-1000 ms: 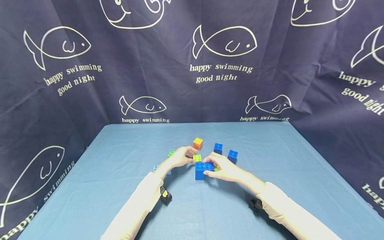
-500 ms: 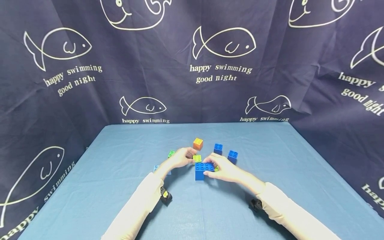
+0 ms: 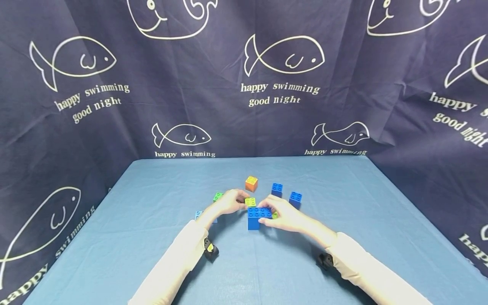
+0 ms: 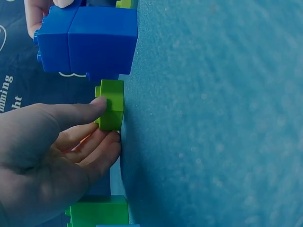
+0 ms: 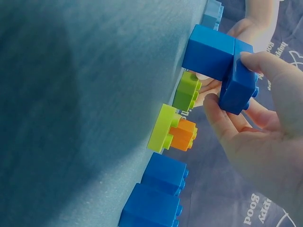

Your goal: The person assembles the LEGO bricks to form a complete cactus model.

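Note:
Just left of the middle of the table, my left hand (image 3: 230, 201) pinches a small lime green brick (image 4: 112, 101), thumb on one side and fingers on the other. My right hand (image 3: 282, 213) grips a long blue brick (image 5: 239, 78) between thumb and fingers. A square blue brick (image 3: 253, 223) is joined under the long one's left end. In the head view this blue pair stands right in front of the lime brick; the left wrist view shows the pair beside it, close to its studs. The underside of the long brick's right end is bare in the right wrist view.
An orange brick (image 3: 251, 184) stands behind the hands. Two square blue bricks (image 3: 277, 189) (image 3: 295, 199) are at the back right. A flatter lime brick (image 5: 163, 127) sits under my right hand. Green (image 4: 99, 211) and light blue (image 3: 198, 214) bricks lie by my left forearm.

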{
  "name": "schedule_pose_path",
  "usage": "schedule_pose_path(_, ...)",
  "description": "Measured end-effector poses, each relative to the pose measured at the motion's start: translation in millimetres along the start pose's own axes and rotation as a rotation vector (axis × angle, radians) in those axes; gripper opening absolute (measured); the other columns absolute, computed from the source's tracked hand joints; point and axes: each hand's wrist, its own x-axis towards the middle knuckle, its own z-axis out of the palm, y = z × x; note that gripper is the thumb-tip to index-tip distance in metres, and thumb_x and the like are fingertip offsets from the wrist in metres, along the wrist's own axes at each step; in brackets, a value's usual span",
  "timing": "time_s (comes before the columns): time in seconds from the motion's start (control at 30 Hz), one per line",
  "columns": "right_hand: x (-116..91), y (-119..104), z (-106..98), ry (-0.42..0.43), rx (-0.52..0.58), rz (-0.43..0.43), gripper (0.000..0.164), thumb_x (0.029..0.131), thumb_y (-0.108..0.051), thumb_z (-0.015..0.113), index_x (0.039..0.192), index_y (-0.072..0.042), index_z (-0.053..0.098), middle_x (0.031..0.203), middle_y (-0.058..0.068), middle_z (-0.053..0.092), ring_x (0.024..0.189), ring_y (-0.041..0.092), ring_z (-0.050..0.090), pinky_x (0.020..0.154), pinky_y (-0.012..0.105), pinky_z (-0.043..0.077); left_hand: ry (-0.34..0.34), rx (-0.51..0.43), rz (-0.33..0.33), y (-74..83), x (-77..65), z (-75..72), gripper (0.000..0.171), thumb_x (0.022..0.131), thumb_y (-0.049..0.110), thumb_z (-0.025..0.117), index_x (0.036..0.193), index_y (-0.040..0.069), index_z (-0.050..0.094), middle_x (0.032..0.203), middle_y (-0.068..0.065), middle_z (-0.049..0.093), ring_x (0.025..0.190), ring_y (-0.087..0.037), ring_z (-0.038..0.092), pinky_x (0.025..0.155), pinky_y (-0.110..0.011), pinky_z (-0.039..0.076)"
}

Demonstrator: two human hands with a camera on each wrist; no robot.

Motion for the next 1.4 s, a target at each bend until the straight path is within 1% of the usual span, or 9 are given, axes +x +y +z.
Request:
schedule_pose_path(0.17,0,-1,-1,-0.006,-0.007,0.011,0.028,0.084,-0.023,0.070,0.107,-0.008,0.062,0.103,0.003,0.062,0.094,0.016,0.058,0.085,0.034,0.050,0.014,-0.031,-0.002,0.1,-0.1,-0.5,0.033,0.082,0.006,0.069,0.114,0.001,0.062,0.105,-0.014,0.068,0.098,-0.026,0.065,0.085,-0.036,0.051)
schedule_pose_path(0.37,0,-2,-1,-0.010,-0.012,0.011,0.028,0.084,-0.023,0.070,0.107,-0.008,0.063,0.102,0.004,0.062,0.089,0.014,0.055,0.079,0.029,0.050,0.030,-0.071,-0.016,0.1,-1.0,-1.0,0.031,0.082,0.006,0.069,0.112,0.002,0.063,0.108,-0.014,0.067,0.100,-0.026,0.064,0.085,-0.035,0.052)
schedule_pose_path(0.47,1,-2,-2,-0.007,-0.006,0.010,0.028,0.084,-0.022,0.070,0.107,-0.008,0.063,0.102,0.004,0.061,0.088,0.014,0.054,0.077,0.029,0.050,0.036,-0.078,-0.004,1.5,-2.3,-2.7,0.032,0.081,0.006,0.070,0.112,0.002,0.063,0.109,-0.014,0.066,0.101,-0.027,0.064,0.085,-0.035,0.052)
schedule_pose_path(0.63,1,-1,-2,0.000,0.001,0.000,0.028,0.084,-0.022,0.070,0.107,-0.008,0.063,0.102,0.004,0.061,0.089,0.014,0.054,0.077,0.029,0.049,0.054,-0.107,0.025,4.1,-5.6,-7.0,0.032,0.081,0.007,0.070,0.112,0.001,0.063,0.110,-0.015,0.067,0.101,-0.028,0.064,0.087,-0.035,0.051)
schedule_pose_path(0.83,1,0,-1,0.006,-0.012,-0.010,0.029,0.085,-0.023,0.069,0.108,-0.007,0.063,0.101,0.004,0.061,0.086,0.014,0.053,0.075,0.027,0.048,0.078,-0.106,0.055,5.6,-10.2,-13.8,0.032,0.082,0.012,0.070,0.112,0.002,0.063,0.109,-0.012,0.067,0.100,-0.025,0.064,0.086,-0.035,0.051)
schedule_pose_path(1.0,1,1,0,0.006,-0.022,-0.006,0.030,0.085,-0.023,0.069,0.109,-0.007,0.062,0.100,0.004,0.060,0.085,0.014,0.051,0.073,0.028,0.047,0.073,-0.124,0.079,4.4,-12.7,-18.1,0.033,0.083,0.013,0.069,0.113,0.001,0.063,0.108,-0.013,0.067,0.100,-0.025,0.063,0.087,-0.034,0.051)
schedule_pose_path(1.23,2,2,1,0.007,-0.034,0.008,0.032,0.086,-0.024,0.069,0.112,-0.007,0.063,0.100,0.004,0.059,0.084,0.014,0.051,0.072,0.029,0.048,0.072,-0.165,0.117,-1.9,-14.5,-21.3,0.035,0.084,0.013,0.067,0.116,0.000,0.061,0.109,-0.015,0.067,0.101,-0.026,0.063,0.089,-0.036,0.050)
schedule_pose_path(1.4,3,1,0,0.010,-0.038,0.010,0.032,0.085,-0.022,0.069,0.112,-0.006,0.062,0.102,0.005,0.060,0.084,0.015,0.053,0.072,0.029,0.050,0.076,-0.174,0.131,1.2,-17.2,-25.0,0.036,0.085,0.015,0.067,0.118,0.002,0.061,0.113,-0.014,0.065,0.103,-0.026,0.062,0.090,-0.036,0.049)
